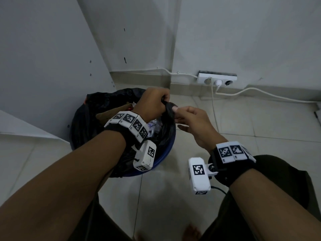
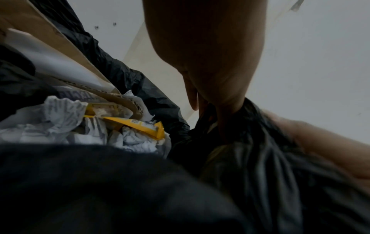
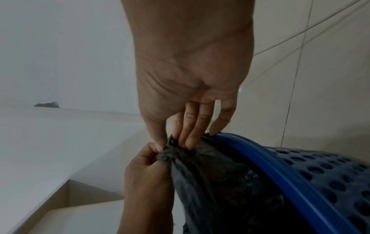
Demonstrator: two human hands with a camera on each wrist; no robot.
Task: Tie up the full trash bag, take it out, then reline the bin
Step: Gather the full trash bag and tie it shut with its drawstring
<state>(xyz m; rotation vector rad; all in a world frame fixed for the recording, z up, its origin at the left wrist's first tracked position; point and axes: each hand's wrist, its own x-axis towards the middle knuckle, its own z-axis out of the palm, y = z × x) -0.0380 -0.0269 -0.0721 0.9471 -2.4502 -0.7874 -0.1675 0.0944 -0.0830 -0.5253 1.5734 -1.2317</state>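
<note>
A black trash bag (image 1: 97, 105) lines a blue perforated bin (image 3: 324, 172) standing on the tiled floor by a white cabinet. The bag holds cardboard (image 2: 66, 47), crumpled paper (image 2: 60, 126) and a yellow wrapper (image 2: 136, 125). My left hand (image 1: 154, 103) grips a gathered bunch of the bag's edge (image 1: 169, 111) above the bin's right rim. My right hand (image 1: 189, 119) pinches the same bunch from the right between thumb and fingers (image 3: 190, 131). The rest of the bag's mouth lies open over the rim.
A white cabinet (image 1: 43, 66) stands close on the left of the bin. A white power strip (image 1: 217, 79) with cables (image 1: 260, 94) lies along the wall's foot at the back right. My knees and a bare foot (image 1: 191, 232) are at the bottom edge.
</note>
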